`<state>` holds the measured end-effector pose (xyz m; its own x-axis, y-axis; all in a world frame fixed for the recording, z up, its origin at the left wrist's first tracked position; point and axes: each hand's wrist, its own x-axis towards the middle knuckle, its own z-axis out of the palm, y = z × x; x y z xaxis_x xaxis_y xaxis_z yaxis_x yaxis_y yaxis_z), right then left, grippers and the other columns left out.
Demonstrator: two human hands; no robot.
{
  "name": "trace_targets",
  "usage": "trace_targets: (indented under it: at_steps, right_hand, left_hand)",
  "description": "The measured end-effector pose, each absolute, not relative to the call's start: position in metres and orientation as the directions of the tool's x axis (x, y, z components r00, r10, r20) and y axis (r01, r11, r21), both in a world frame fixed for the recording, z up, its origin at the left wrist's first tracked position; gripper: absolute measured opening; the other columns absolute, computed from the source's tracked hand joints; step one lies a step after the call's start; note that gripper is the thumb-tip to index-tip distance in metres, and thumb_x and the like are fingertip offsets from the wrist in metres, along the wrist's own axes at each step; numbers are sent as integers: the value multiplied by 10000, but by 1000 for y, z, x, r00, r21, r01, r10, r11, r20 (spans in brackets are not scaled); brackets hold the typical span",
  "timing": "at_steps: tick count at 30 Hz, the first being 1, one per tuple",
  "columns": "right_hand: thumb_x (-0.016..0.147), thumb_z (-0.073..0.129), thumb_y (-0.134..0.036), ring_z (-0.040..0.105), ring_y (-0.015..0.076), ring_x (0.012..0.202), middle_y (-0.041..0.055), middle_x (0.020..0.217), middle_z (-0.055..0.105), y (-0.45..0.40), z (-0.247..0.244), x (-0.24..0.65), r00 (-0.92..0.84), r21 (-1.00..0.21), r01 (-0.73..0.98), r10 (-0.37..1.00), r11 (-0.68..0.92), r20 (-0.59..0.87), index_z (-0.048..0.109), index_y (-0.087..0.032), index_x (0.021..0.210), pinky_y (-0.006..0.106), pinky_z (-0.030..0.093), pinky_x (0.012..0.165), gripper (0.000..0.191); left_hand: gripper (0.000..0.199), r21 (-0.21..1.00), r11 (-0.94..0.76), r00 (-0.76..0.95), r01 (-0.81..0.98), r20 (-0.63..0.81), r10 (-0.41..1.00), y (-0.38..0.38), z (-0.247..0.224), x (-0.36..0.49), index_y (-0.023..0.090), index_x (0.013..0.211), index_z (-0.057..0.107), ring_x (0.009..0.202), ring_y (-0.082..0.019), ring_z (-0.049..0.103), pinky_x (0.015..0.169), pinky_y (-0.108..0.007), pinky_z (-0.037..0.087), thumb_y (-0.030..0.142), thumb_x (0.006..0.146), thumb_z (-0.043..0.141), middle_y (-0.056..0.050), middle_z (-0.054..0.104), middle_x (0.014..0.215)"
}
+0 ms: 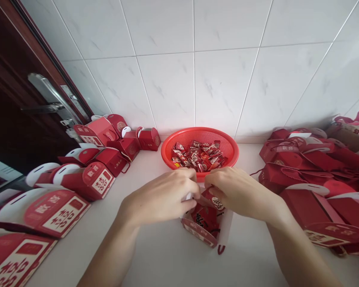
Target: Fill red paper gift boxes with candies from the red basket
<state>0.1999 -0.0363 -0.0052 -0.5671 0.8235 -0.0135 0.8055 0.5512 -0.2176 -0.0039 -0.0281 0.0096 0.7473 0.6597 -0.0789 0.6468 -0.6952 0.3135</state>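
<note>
An open red paper box (199,233) stands on the white table, with red wrapped packets (205,217) inside it. Over the box's left side, my left hand (164,195) has its fingers curled, with something whitish between them that I cannot make out. My right hand (242,193) is at the box's far right side, its fingers bent down by a red packet with pale lettering (217,201); its fingertips are partly hidden. Just beyond both hands is a red plastic basket (167,153) holding several small wrapped sweets (197,155).
Several assembled red boxes (103,181) line the left side of the white table (155,255). More red boxes (305,207) are piled on the right. A tiled wall (167,87) rises behind, and a dark door with a metal handle (50,107) is at the left.
</note>
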Motion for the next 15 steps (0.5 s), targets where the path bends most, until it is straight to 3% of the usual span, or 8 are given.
trace_targets:
  at_steps: [2, 5, 11, 15]
  right_hand:
    - [790, 524, -31, 438, 110, 575, 6, 674, 624, -34, -7, 201, -567, -211, 806, 824, 552, -9, 562, -174, 703, 287, 189, 551, 172]
    - [770, 526, -31, 477, 118, 594, 16, 707, 653, -32, -8, 202, -572, -211, 802, 820, 559, 2, 574, -173, 718, 288, 192, 548, 159]
    - [727, 523, -4, 508, 129, 607, 27, 707, 652, -34, -6, 200, -566, -147, 817, 824, 558, -18, 580, -171, 713, 290, 184, 536, 177]
    - [715, 521, -1, 455, 125, 554, 28, 648, 610, -36, -5, 197, -571, -110, 816, 821, 567, -4, 572, -168, 689, 293, 169, 517, 176]
  left_hand:
    - [222, 330, -736, 797, 591, -99, 596, -35, 11, 1, 190, 745, 694, 800, -170, 627, 710, -273, 432, 104, 889, 549, -36, 644, 875]
    - [248, 293, -788, 839, 541, -249, 483, -37, 11, 16, 180, 709, 622, 672, -159, 583, 613, -281, 395, 54, 884, 499, -31, 653, 775]
    - [338, 79, -822, 671, 564, -625, 400, -27, 7, 58, 197, 556, 364, 513, -139, 417, 441, -288, 286, -20, 728, 559, -9, 541, 611]
    - [379, 66, -860, 610, 507, -731, 304, -20, -4, 74, 198, 462, 354, 440, -136, 390, 447, -291, 310, -36, 622, 605, 13, 448, 465]
